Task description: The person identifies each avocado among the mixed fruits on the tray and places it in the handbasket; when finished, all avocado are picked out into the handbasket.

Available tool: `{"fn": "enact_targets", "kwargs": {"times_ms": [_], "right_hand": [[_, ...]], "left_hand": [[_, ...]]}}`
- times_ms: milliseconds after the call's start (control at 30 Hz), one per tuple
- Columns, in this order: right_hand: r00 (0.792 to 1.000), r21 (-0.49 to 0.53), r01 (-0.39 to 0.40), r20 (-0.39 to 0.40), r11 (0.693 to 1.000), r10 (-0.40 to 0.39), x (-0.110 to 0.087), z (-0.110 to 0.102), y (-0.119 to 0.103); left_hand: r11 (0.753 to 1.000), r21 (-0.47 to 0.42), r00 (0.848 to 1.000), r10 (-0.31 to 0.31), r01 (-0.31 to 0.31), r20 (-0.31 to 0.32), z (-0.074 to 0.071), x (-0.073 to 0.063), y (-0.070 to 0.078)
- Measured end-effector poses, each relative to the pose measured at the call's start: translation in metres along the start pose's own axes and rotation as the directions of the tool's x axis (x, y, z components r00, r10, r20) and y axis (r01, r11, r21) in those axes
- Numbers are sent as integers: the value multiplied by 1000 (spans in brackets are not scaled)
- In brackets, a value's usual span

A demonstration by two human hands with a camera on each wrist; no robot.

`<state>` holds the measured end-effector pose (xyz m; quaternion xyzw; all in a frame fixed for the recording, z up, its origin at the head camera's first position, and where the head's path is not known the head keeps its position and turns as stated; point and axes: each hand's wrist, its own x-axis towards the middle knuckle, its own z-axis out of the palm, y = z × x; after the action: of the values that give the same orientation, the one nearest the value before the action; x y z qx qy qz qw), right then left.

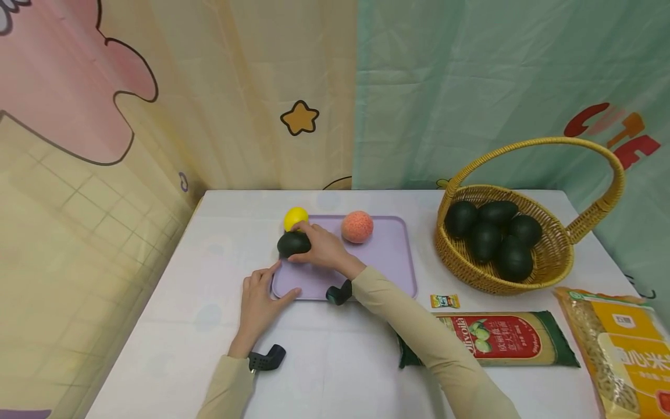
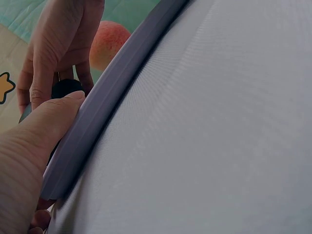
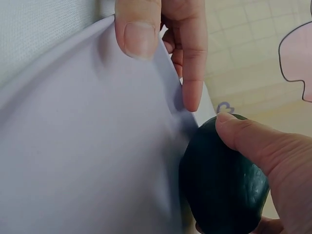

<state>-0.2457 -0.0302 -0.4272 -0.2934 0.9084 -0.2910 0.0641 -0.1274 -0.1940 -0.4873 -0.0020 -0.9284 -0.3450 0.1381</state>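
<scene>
My right hand (image 1: pixel 325 249) holds a dark green avocado (image 1: pixel 291 245) at the left side of a lilac tray (image 1: pixel 394 262). In the right wrist view, its thumb lies across the avocado (image 3: pixel 219 180). My left hand (image 1: pixel 260 299) grips the tray's near left corner. Its thumb (image 2: pixel 53 117) lies over the rim in the left wrist view, with other fingers low on the outer side. A yellow lemon (image 1: pixel 295 217) sits just behind the avocado at the far left corner. On the tray's far part rests a pinkish-orange peach (image 1: pixel 357 227).
A wicker basket (image 1: pixel 460 273) with a tall handle holds several avocados (image 1: pixel 485 240) at the right. Before it lie a small candy packet (image 1: pixel 445 301), a spaghetti pack (image 1: pixel 502 337) partly under the right sleeve, and a yellow bag of grain (image 1: pixel 623 355). Curtains hang behind the table.
</scene>
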Motion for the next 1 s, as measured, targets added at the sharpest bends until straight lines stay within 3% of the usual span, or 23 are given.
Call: {"fn": "enact_targets", "kwargs": {"times_ms": [300, 1000], "right_hand": [[1000, 32, 10, -14, 999, -10, -3, 4, 5], [1000, 68, 16, -15, 998, -15, -5, 2, 7]], "left_hand": [[1000, 2, 1000, 20, -20, -16, 2, -1, -1], [1000, 2, 1000, -12, 12, 7, -1, -1, 2]]}}
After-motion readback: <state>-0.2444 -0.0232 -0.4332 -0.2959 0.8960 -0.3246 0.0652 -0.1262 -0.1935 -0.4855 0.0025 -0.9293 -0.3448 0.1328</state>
